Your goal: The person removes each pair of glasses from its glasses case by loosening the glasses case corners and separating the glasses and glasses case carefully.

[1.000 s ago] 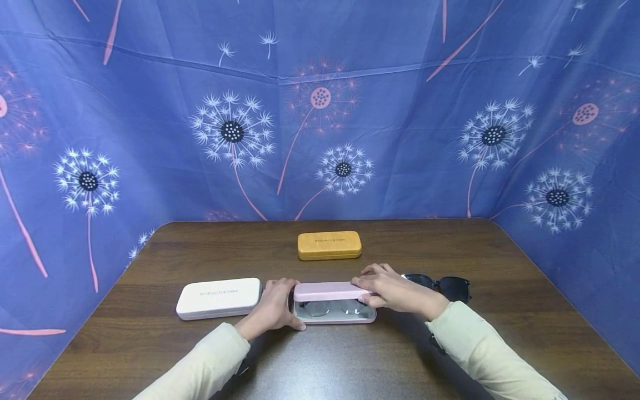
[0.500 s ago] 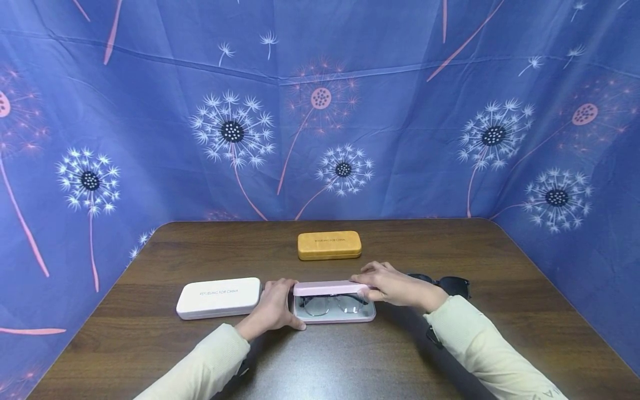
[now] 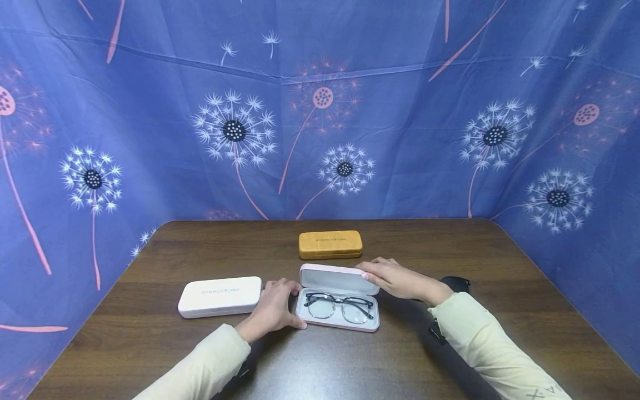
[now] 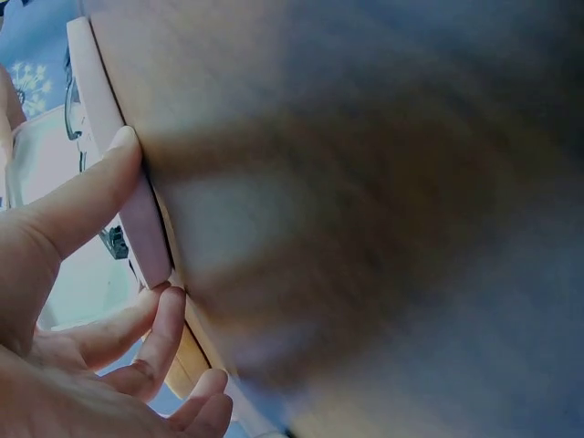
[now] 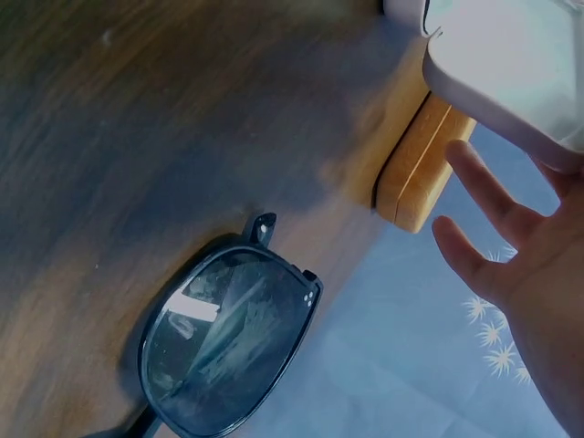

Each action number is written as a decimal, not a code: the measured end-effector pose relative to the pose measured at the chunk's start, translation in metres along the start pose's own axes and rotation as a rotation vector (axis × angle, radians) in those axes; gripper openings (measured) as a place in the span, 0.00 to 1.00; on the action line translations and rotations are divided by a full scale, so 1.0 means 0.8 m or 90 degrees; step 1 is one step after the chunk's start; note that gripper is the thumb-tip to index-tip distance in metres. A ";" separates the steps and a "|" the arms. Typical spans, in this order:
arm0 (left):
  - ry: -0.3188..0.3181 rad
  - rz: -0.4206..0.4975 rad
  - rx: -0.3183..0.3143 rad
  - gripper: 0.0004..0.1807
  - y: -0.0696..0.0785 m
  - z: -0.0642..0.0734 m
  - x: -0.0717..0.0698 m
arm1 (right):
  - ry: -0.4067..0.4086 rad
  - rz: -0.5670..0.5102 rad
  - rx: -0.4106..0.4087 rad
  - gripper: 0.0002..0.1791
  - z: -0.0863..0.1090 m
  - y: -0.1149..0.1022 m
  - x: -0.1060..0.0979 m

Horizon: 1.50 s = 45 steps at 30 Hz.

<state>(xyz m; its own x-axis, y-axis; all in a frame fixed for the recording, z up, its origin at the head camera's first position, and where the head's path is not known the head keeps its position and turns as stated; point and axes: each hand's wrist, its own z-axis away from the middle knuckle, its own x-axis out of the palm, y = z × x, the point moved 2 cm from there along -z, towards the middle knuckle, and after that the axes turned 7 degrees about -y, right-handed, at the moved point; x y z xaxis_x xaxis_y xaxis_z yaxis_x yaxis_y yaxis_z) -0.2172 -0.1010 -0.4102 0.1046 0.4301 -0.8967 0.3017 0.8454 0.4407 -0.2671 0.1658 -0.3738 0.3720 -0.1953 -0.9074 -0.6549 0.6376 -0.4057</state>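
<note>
A pink glasses case (image 3: 337, 326) with a pale lining stands open at the middle of the table, its raised lid (image 3: 334, 278) tilted back. Black-topped eyeglasses (image 3: 340, 300) lie inside, with one temple folded across the lenses. My left hand (image 3: 274, 306) grips the case's left end; in the left wrist view its thumb presses the pink front wall (image 4: 99, 91) and its fingers reach round the end. With my right hand (image 3: 400, 281) I hold the lid's right corner, thumb on the inner side and fingers behind. Some of those fingers stretch out past the lid in the right wrist view.
A white glasses case (image 3: 220, 297) lies left of my left hand. Behind the pink case sits a closed yellow-orange case (image 3: 330, 244). Dark sunglasses (image 5: 233, 338) rest on the table right of it, partly hidden by my right arm in the head view. A blue dandelion-print cloth (image 3: 320, 111) hangs behind.
My right hand has lifted the lid from partly covering the eyeglasses to standing up, tilted back. The case has turned slightly, and the eyeglasses now show fully. My left hand keeps its grip.
</note>
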 end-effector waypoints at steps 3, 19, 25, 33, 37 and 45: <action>0.005 -0.011 0.003 0.35 0.001 0.001 0.000 | 0.021 0.022 -0.011 0.21 -0.003 0.000 0.000; -0.001 -0.055 -0.014 0.40 0.002 0.007 0.000 | 0.116 0.106 -0.015 0.17 -0.010 -0.009 0.000; 0.002 -0.061 -0.007 0.40 0.002 0.007 0.000 | 0.149 0.142 -0.033 0.16 -0.008 -0.016 -0.001; 0.010 -0.063 0.001 0.39 0.001 0.007 0.000 | 0.238 0.195 -0.080 0.14 -0.008 -0.026 -0.005; 0.009 -0.063 0.004 0.39 0.000 0.007 0.000 | 0.266 0.213 -0.090 0.14 -0.007 -0.032 -0.008; 0.007 -0.073 0.013 0.40 -0.002 0.005 0.002 | 0.303 0.233 -0.118 0.14 -0.006 -0.048 -0.012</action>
<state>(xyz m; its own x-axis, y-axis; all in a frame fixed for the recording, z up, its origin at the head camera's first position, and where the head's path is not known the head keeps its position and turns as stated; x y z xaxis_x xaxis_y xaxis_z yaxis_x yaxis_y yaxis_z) -0.2141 -0.1033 -0.4124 0.0576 0.3348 -0.9405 0.3307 0.8825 0.3344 -0.2483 0.1397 -0.3499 -0.2036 -0.3262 -0.9231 -0.8035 0.5944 -0.0328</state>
